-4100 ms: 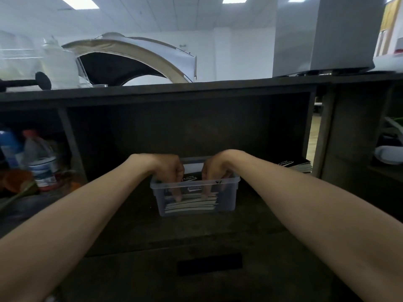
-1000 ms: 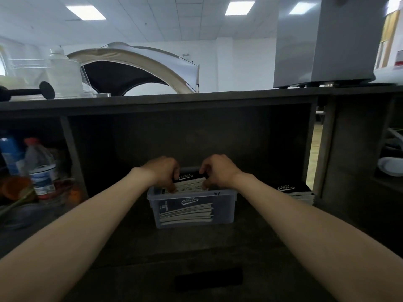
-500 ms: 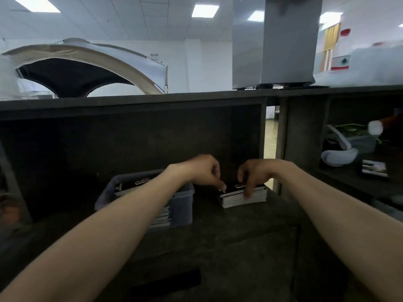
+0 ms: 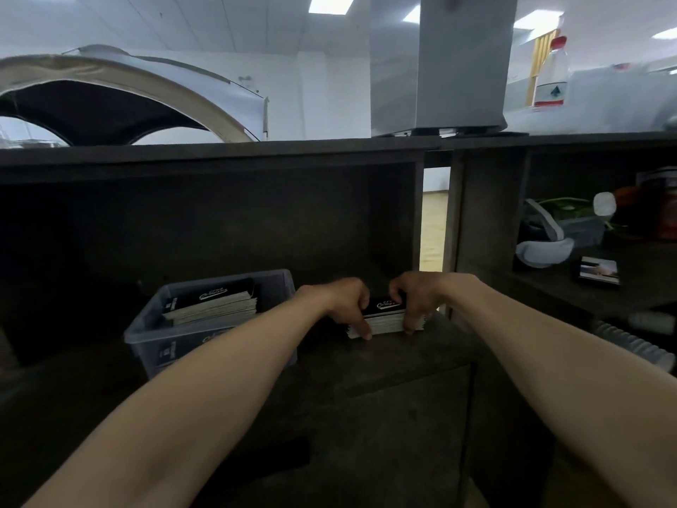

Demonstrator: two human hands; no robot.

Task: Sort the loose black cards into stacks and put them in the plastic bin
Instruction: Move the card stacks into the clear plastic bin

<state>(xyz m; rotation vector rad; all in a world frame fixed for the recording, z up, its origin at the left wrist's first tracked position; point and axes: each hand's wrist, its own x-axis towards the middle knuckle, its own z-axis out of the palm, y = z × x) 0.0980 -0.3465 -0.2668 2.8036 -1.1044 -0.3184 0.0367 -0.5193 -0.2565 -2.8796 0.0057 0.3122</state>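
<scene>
A stack of black cards [image 4: 385,317] with white edges lies on the dark shelf, right of the plastic bin [image 4: 219,346]. My left hand [image 4: 346,302] grips the stack's left end, fingers curled down its side. At the right end my right hand [image 4: 414,298] does the same. The translucent grey bin holds more black cards [image 4: 212,302], one stack lying tilted on top of others.
The dark wooden cubby has a vertical divider [image 4: 454,232] close to the right of the stack. The neighbouring shelf carries a white headset [image 4: 542,243], a small photo card [image 4: 599,271] and containers. A grey box [image 4: 439,64] stands on the top board.
Both hands left the bin and moved right to the loose stack. Their fingers now close on the stack's two ends. The view has swung to the right.
</scene>
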